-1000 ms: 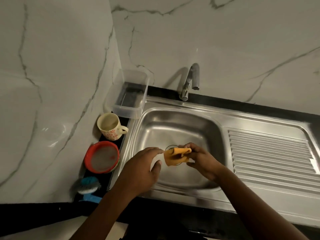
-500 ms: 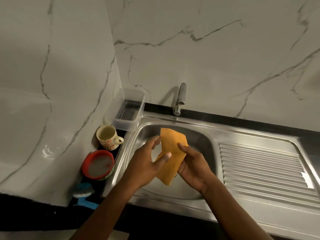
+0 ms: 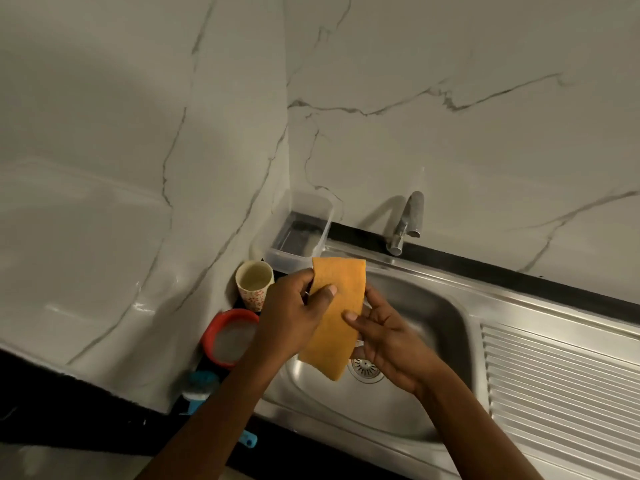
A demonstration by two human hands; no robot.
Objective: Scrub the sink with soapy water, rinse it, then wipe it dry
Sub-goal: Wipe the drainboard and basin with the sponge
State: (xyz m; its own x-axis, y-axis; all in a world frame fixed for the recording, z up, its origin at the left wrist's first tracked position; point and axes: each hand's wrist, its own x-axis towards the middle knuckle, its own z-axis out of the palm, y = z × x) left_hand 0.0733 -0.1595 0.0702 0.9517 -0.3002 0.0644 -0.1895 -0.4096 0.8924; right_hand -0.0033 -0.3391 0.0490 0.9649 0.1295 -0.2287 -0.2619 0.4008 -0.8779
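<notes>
Head view: I am pinching the orange cloth (image 3: pixel 337 317) with left grip (image 3: pixel 294 313) and right grip (image 3: pixel 388 344), its long axis hanging toward the sink (image 3: pixel 446 317) beneath them.

A clear rectangular plastic tub (image 3: pixel 301 233) sits on the black countertop strip (image 3: pixel 485 268), in the corner of the white, grey-veined marble wall (image 3: pixel 138 168). Nearer along the strip stand a cream cup with red pattern (image 3: pixel 252 282), a red-rimmed round bowl (image 3: pixel 230 341), greyish inside, and a blurred blue-handled brush (image 3: pixel 201 384).
</notes>
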